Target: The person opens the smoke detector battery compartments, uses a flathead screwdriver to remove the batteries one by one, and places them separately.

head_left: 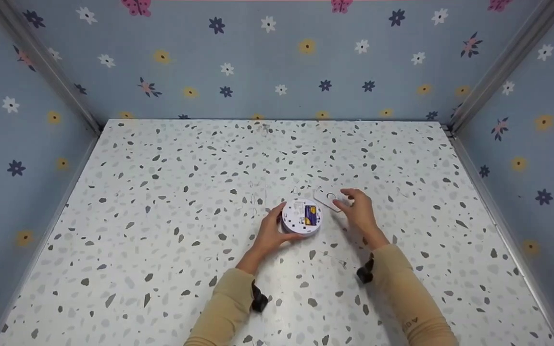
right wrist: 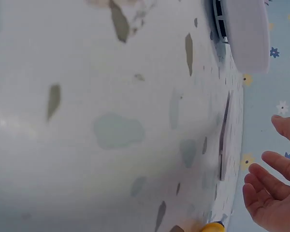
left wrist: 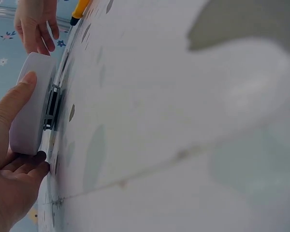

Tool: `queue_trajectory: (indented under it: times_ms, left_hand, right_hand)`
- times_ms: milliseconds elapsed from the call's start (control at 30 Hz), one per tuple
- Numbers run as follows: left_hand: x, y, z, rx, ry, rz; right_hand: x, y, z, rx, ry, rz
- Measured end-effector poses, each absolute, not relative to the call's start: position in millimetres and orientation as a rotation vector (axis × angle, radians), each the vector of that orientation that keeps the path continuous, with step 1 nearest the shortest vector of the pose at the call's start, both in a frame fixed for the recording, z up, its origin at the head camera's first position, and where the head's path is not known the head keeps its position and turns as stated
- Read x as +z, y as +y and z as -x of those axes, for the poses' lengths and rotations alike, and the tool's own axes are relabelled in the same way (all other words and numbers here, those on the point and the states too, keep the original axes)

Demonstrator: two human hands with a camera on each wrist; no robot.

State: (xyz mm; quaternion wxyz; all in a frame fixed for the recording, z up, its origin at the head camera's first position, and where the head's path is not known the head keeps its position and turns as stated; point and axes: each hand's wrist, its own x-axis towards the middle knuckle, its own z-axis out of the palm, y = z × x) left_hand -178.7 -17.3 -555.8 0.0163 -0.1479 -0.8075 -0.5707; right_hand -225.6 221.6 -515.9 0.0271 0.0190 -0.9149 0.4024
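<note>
My left hand (head_left: 270, 234) grips a round white smoke detector (head_left: 296, 222) by its side, thumb at the near edge and fingers at the far left. Its flat back faces up, with a blue and orange label (head_left: 310, 215) and small slots. In the left wrist view, the detector's dark vented part (left wrist: 51, 107) points down, close over the table. My right hand (head_left: 361, 211) hovers to the right, fingers loosely bent and apart, holding nothing. Just beside its fingertips a thin white plate with a round hole (head_left: 323, 199) lies flat; the right wrist view shows this plate (right wrist: 225, 145) edge-on.
The speckled white table (head_left: 161, 230) is bounded by flowered blue panels (head_left: 258, 57) at the back and both sides. A yellow object with a dark tip (left wrist: 80, 10) lies on the table near the right hand in the left wrist view.
</note>
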Motion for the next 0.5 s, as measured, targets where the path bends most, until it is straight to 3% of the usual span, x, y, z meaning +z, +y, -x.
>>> queue_trajectory:
  times_ms: [500]
  left_hand:
    - [-550.4,-15.0,178.2,-1.722,-2.636,0.383]
  right_hand:
    - [-507.0,236.9,201.8,1.374,-2.857,0.006]
